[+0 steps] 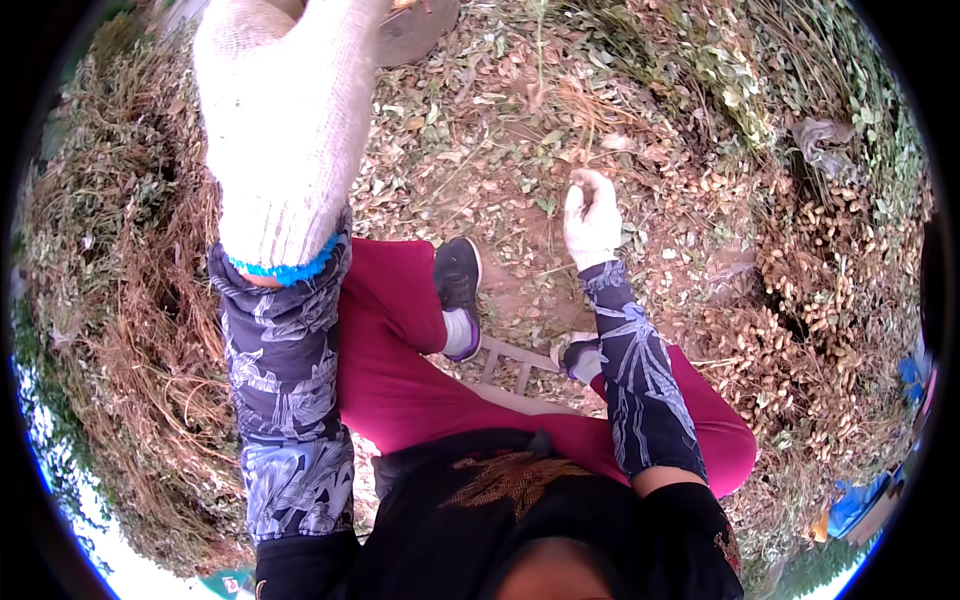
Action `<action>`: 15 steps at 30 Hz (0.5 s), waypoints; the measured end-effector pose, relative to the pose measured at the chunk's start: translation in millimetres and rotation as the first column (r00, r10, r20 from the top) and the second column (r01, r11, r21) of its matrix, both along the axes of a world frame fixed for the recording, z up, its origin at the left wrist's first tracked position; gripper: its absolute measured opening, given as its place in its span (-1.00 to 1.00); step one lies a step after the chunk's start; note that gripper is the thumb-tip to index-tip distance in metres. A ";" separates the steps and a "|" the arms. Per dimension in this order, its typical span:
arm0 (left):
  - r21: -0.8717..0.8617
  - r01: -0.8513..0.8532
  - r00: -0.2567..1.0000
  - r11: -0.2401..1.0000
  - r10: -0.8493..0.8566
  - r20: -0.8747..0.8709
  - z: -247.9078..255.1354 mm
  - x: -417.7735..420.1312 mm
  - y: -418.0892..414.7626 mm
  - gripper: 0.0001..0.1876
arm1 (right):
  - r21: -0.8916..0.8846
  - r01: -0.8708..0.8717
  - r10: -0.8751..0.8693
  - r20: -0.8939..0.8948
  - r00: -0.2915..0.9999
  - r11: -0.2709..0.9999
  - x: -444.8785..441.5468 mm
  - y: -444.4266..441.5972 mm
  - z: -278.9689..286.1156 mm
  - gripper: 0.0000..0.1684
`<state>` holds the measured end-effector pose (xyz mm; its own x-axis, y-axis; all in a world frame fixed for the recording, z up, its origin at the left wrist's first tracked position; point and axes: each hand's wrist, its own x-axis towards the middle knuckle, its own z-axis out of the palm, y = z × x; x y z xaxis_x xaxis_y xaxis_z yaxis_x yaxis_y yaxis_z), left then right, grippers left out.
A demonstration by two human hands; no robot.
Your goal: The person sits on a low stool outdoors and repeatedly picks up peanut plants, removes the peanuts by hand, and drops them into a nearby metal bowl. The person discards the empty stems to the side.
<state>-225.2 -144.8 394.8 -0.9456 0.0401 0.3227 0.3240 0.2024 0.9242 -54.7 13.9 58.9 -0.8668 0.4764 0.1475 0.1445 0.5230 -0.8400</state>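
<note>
My left hand [292, 127], in a white knit glove with a blue cuff edge, is raised close to the camera. Its fingers are cut off by the top of the view, so whatever they may hold is hidden. Lower and farther off, my right hand [594, 217] wears a similar white glove, its fingers curled toward the thumb. Thin dry stems [589, 139] lie just beyond those fingertips; I cannot tell whether they are gripped. Blurred brown roots [585, 101] and a green stem [540, 41] show above that hand.
Peanut plants with many pods [814, 255] are heaped at right; dried plants [172, 262] pile up at left. A round container [416, 34] stands at the top. Leaf litter [465, 165] covers the ground around my shoes [457, 281]. Slats [510, 360] show between my legs.
</note>
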 end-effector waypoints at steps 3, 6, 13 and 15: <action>0.006 -0.185 0.971 0.983 0.184 -0.154 12.8 -0.1 -9.9 -0.68 | -0.321 -0.038 -0.089 -0.370 0.925 0.946 -59.4 -34.0 65.5 -0.67; 0.096 -0.185 0.968 0.978 0.198 -0.153 5.9 -3.3 -24.2 -0.69 | -0.362 -0.112 -0.145 -0.611 0.778 0.925 -132.2 -46.4 143.2 -0.62; 0.166 -0.144 0.985 0.976 0.158 -0.073 15.1 -1.8 -32.3 -0.73 | 0.080 -0.205 0.215 -0.540 0.814 0.975 -226.8 -61.4 282.3 -0.62; 0.171 -0.158 0.984 0.973 0.169 -0.052 16.4 1.0 -41.7 -0.76 | -0.219 -0.240 0.154 -0.349 0.924 0.946 -210.3 -74.2 267.2 -0.59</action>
